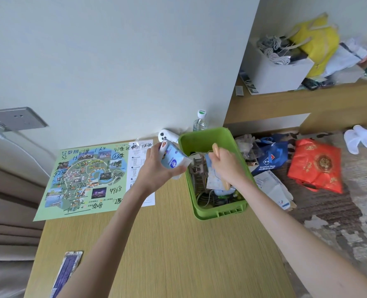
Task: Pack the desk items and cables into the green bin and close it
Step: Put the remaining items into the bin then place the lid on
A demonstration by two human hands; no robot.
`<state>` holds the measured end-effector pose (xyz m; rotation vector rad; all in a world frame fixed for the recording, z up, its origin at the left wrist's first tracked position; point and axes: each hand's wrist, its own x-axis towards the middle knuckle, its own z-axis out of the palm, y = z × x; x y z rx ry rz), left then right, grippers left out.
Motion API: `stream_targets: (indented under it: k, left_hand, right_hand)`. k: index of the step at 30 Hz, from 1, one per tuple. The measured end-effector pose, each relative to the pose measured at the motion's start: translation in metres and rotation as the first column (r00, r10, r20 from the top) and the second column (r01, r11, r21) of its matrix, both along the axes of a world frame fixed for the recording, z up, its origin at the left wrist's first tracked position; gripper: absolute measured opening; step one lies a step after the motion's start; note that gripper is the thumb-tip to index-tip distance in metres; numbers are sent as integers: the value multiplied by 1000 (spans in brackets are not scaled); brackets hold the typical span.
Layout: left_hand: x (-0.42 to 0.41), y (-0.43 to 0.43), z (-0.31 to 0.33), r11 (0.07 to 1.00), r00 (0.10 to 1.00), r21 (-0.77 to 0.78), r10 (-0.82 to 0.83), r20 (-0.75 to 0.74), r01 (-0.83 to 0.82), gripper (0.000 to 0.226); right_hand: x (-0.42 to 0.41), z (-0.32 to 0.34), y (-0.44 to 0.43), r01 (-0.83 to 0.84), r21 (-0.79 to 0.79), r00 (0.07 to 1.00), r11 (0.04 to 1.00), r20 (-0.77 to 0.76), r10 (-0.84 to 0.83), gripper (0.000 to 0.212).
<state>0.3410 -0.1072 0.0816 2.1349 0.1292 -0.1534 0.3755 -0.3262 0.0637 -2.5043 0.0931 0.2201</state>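
The green bin (199,139) stands open at the desk's right edge, holding cables (206,198), a brown clip-like piece (196,171) and papers. My left hand (156,171) grips a light blue tissue pack (172,159) just left of the bin's rim. Over the bin, my right hand (226,166) is closed around an orange-handled item (216,148) and touches a pale blue paper (214,179) inside. No lid is in view.
A green map sheet (81,179) and a white printed page (142,151) lie on the wooden desk (156,244). A white game controller (167,135) and water bottle (200,121) stand behind the bin. A purple booklet (67,269) lies near the front. Bags litter the floor at right.
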Motion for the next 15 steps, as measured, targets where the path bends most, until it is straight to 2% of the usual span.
stream_targets:
  k: [3,5,7,10,13,15]
  left_hand:
    - [5,-2,2,1000,1000,-1,-8,15,8,103]
    - [7,-4,5,1000,999,20,-18,32,17,104]
    - [9,-5,8,999,999,41,-26,43,24,103]
    - [12,-7,12,997,999,66,-29,42,27,101]
    - [15,-10,16,994,998,98,-44,52,39,101]
    - [19,-13,18,990,997,135,-58,58,50,100]
  right_hand:
    - [17,10,0,28,-75,984,997,176,-14,35]
    - [28,11,2,-13,-185,945,983,319,73,35]
    - [39,8,3,-102,-291,895,951,390,215,32]
    - [50,-11,6,-212,-436,877,874,310,368,26]
    - [51,-27,5,-278,-459,904,844,172,391,31]
    - [48,-30,1,-319,-443,896,838,147,419,40]
